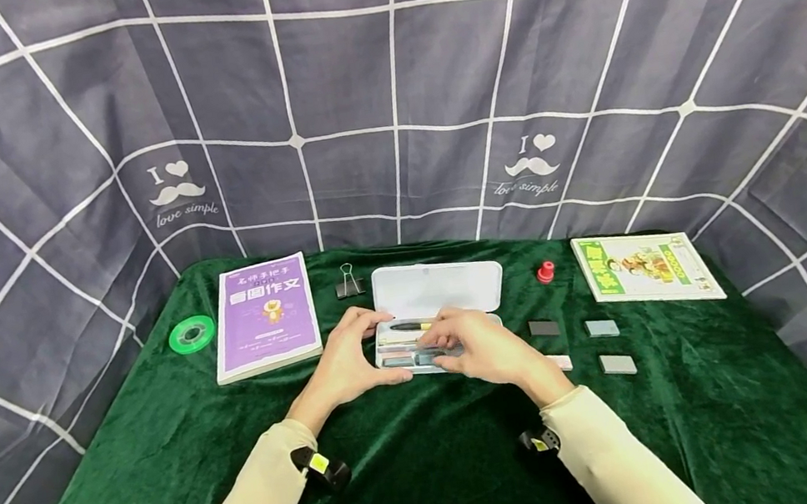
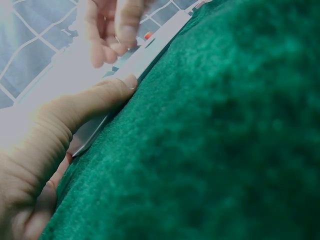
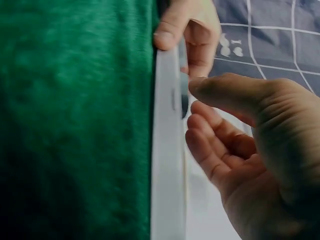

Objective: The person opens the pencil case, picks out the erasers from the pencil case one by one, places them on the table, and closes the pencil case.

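Observation:
A white pencil case (image 1: pixel 438 288) lies open at the middle of the green cloth, its lid flat behind a tray holding pens and a yellow marker. My left hand (image 1: pixel 349 359) grips the tray's left end, thumb on the near edge (image 2: pixel 90 102) and fingers on the far side. My right hand (image 1: pixel 479 348) hovers over the tray's right half, fingers curled down among the pens. In the right wrist view the right hand (image 3: pixel 250 130) has its thumb tip by the case rim (image 3: pixel 167 150). Whether it pinches a pen is hidden.
A purple book (image 1: pixel 263 315) and a green tape roll (image 1: pixel 191 334) lie at the left. A binder clip (image 1: pixel 349 282) sits behind the case and a red cap-like piece (image 1: pixel 545 272) to its right. A green-yellow book (image 1: pixel 643 269) and several grey blocks (image 1: pixel 602 328) lie at the right.

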Available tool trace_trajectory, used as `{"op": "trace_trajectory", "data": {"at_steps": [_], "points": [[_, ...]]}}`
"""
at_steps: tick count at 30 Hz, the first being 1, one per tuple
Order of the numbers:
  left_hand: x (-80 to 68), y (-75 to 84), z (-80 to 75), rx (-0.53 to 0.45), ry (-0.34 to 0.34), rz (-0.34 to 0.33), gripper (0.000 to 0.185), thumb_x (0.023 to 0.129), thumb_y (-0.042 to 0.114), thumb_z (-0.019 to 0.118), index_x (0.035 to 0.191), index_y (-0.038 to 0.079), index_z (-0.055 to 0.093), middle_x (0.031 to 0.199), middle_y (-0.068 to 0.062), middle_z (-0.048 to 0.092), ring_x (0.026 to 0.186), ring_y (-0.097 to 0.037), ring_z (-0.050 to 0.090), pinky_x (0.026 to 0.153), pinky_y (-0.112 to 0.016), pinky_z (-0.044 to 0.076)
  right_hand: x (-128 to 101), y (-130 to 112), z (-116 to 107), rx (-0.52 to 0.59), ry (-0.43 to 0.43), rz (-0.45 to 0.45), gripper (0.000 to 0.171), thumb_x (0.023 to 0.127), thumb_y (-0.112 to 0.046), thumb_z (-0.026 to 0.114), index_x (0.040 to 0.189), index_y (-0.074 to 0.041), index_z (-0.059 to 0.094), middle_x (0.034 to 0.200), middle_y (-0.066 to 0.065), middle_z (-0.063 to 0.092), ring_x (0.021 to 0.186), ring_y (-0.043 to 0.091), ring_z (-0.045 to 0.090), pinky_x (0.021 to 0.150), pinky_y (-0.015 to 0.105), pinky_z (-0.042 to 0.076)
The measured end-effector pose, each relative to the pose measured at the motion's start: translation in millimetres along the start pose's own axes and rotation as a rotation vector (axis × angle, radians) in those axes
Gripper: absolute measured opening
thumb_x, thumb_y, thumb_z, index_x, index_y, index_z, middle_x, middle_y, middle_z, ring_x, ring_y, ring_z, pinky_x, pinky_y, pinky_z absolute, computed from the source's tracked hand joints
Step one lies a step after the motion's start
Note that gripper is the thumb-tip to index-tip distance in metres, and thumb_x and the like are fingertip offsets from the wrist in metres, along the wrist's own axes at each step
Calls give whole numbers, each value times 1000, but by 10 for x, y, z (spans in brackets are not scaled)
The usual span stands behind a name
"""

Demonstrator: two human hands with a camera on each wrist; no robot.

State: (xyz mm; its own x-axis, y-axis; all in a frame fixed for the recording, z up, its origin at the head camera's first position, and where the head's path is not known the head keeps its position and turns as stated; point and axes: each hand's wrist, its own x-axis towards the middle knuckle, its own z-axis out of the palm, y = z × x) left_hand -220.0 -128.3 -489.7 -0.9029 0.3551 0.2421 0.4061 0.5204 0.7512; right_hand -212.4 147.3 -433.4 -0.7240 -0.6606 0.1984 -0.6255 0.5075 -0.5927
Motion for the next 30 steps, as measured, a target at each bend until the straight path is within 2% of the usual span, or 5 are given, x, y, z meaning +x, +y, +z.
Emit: {"op": "trace_trajectory", "data": {"at_steps": [4,15,23,26,30], "points": [[-13,6,-8,-3,-1,-1,90,72,39,109,147,12,67,138,-5,58,131,-27,67,116,-44,57,8,-30,44,-36,-52,-19,29,97,-4,85,124,-14,85,112,3,70,90,17,65,81,31,61],[4,-41,20,-17,3,7,89,71,37,109,146,11,68,137,-5,58,131,-26,65,116,-43,56,-3,-77,-28,18,-12,-15,22,95,1,85,113,-12,82,102,1,71,89,15,68,81,38,64],[-1,-35,50,-7,-1,-11,90,69,38,110,146,13,68,137,-2,58,130,-26,66,116,-45,56,-196,-162,-426,-29,147,-35,22,92,1,89,107,-14,81,98,-5,74,89,16,70,82,42,63],[-6,-30,43,-5,-3,-23,91,69,38,110,146,13,68,137,-2,58,130,-26,66,116,-45,56,-352,-161,-632,-66,208,-38,25,91,3,89,106,-15,82,98,-6,73,90,16,70,82,36,62],[0,-23,20,2,2,-15,91,69,38,110,146,12,68,137,-3,58,130,-26,65,116,-46,56,-645,-142,-907,-132,277,-22,31,89,7,89,106,-19,81,100,-10,73,91,13,68,86,22,56]]}}
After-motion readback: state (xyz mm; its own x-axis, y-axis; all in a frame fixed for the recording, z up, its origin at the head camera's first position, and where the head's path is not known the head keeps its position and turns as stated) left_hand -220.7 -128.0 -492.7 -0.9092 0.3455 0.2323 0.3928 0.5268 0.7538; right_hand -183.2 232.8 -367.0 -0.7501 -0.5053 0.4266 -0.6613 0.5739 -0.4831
